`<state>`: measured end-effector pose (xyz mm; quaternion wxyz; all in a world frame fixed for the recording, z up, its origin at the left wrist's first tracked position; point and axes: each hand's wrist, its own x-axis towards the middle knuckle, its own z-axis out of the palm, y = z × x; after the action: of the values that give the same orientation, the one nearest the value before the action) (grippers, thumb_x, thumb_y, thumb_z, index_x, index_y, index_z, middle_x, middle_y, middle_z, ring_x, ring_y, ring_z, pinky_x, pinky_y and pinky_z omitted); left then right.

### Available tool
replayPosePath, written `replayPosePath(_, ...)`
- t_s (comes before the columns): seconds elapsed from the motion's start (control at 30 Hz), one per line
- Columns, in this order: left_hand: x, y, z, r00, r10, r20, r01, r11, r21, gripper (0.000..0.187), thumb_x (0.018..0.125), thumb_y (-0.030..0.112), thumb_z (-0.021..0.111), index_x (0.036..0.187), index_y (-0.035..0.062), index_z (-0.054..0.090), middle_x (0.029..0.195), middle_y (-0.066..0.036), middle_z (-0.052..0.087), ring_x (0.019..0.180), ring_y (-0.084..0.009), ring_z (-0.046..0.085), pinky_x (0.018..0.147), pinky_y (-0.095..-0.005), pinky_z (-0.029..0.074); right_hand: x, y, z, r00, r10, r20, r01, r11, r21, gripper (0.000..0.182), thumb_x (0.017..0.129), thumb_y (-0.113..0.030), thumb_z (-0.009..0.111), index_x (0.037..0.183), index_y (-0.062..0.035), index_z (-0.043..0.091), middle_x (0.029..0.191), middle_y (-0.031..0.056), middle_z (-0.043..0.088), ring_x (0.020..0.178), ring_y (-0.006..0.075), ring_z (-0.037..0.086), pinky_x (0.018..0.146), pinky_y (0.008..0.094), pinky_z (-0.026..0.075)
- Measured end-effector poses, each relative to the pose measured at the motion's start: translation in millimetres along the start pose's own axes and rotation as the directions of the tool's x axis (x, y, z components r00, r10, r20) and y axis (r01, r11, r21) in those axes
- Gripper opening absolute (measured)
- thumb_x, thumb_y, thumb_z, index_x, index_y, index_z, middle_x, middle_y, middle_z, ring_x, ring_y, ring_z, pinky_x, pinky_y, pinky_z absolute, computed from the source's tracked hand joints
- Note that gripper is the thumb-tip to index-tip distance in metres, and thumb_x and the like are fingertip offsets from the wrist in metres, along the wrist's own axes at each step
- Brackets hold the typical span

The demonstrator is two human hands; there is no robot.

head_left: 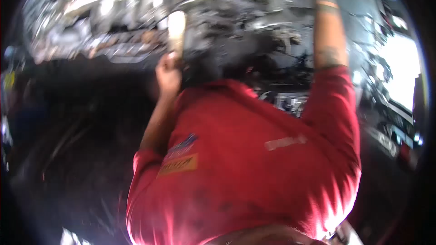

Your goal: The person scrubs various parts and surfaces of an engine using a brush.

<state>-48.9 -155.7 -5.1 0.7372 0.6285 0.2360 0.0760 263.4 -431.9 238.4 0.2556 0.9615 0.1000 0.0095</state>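
Our left hand [168, 75] is closed around the lower end of a bright bar [176, 29], blurred, held up near metal parts [122, 47]. Our right arm [330, 31] stretches past more machinery; its hand is out of view, grip unknown.

This place looks like a workshop, probably a garage for repair of vehicles. On the far side there is crowded metal machinery [268, 22], similar to an engine bay, with many pipes and uneven parts, but it is blurred. A bright, long lamp [176, 29] is in front of it. The red shirt [236, 154], nearer, carries a yellow patch [179, 165] and pale lettering [286, 143], like work clothes. To the right, a bright opening [399, 72] lets in strong light.
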Motion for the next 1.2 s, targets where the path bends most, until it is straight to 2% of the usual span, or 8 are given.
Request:
replayPosePath(0.03,0.1,-5.2,-14.2,0.996,0.019,0.084,-0.029,0.993,0.117,0.032,0.092,0.029,0.048,0.073,0.0034,0.052,0.064,0.002,0.046,0.061,-0.0075,0.041,0.054,-0.0257,0.036,18.4,14.5,40.4,0.940,-0.029,-0.341,0.065,0.993,0.095,0.027,0.080,-0.020,0.041,0.083,-0.0074,0.065,0.088,0.0201,0.063,0.086,0.0354,0.059,0.075,0.0439,0.047)
replayPosePath(0.23,22.0,44.4,1.5,0.980,0.181,0.084,-0.199,0.905,0.375,0.046,0.090,0.041,0.047,0.075,-0.0024,0.053,0.058,-0.007,0.050,0.054,-0.0135,0.047,0.051,-0.0309,0.040,17.3,6.3,30.2,0.958,0.077,-0.275,-0.041,0.990,0.134,0.033,0.083,-0.025,0.036,0.090,-0.0057,0.062,0.092,0.0212,0.062,0.093,0.0367,0.056,0.081,0.0428,0.045)
replayPosePath(0.37,-7.9,18.3,-6.8,0.990,-0.118,0.079,0.125,0.988,-0.091,0.032,0.093,0.031,0.043,0.075,0.0061,0.053,0.060,0.001,0.048,0.052,-0.0079,0.042,0.048,-0.0237,0.035,16.5,14.4,37.4,0.969,0.124,-0.212,-0.083,0.978,0.193,0.038,0.086,-0.028,0.033,0.097,-0.0050,0.061,0.100,0.0247,0.058,0.098,0.0374,0.054,0.086,0.0427,0.042)
replayPosePath(0.57,28.6,33.4,20.7,0.981,0.168,0.100,-0.162,0.984,-0.071,0.024,0.093,0.025,0.047,0.081,0.0061,0.055,0.074,0.005,0.050,0.070,-0.0061,0.043,0.064,-0.0233,0.036,0.7,-2.9,21.4,0.943,0.249,-0.219,-0.162,0.923,0.348,0.040,0.087,-0.029,0.031,0.101,-0.0054,0.060,0.109,0.0256,0.054,0.103,0.0390,0.052,0.088,0.0431,0.041)
replayPosePath(0.9,20.9,18.8,18.1,0.998,0.013,0.064,0.000,0.981,-0.192,0.034,0.091,0.039,0.045,0.083,0.0083,0.055,0.052,0.004,0.042,0.036,-0.0063,0.036,0.032,-0.0228,0.026,-17.9,-14.4,-9.6,0.898,0.429,-0.101,-0.268,0.713,0.648,0.041,0.082,-0.027,0.034,0.093,0.0010,0.061,0.107,0.0247,0.056,0.104,0.0391,0.051,0.088,0.0438,0.040)
replayPosePath(1.03,-1.3,27.8,14.9,0.991,-0.126,0.050,0.133,0.980,-0.146,0.031,0.091,0.038,0.047,0.077,0.0104,0.052,0.053,0.005,0.040,0.040,-0.0049,0.035,0.037,-0.0206,0.025,18.4,14.6,41.7,0.953,0.220,-0.208,-0.110,0.892,0.438,0.042,0.082,-0.029,0.035,0.098,0.0005,0.061,0.108,0.0251,0.055,0.105,0.0389,0.050,0.089,0.0428,0.040)
replayPosePath(1.13,33.9,24.1,18.2,0.973,0.216,0.078,-0.220,0.974,0.050,0.032,0.091,0.039,0.044,0.079,0.0106,0.052,0.053,0.006,0.037,0.038,-0.0048,0.034,0.034,-0.0201,0.026,12.5,11.3,41.6,0.985,0.033,-0.169,0.013,0.965,0.263,0.045,0.083,-0.030,0.033,0.104,0.0002,0.059,0.111,0.0257,0.054,0.107,0.0389,0.049,0.091,0.0414,0.039)
replayPosePath(1.2,20.3,5.1,10.1,0.996,0.080,0.049,-0.080,0.997,0.016,0.032,0.092,0.039,0.045,0.078,0.0103,0.052,0.053,0.006,0.038,0.039,-0.0049,0.035,0.034,-0.0205,0.027,-7.5,-9.0,8.4,0.901,0.387,-0.195,-0.210,0.783,0.585,0.047,0.083,-0.031,0.032,0.106,-0.0001,0.058,0.113,0.0255,0.053,0.108,0.0387,0.048,0.092,0.0405,0.037)
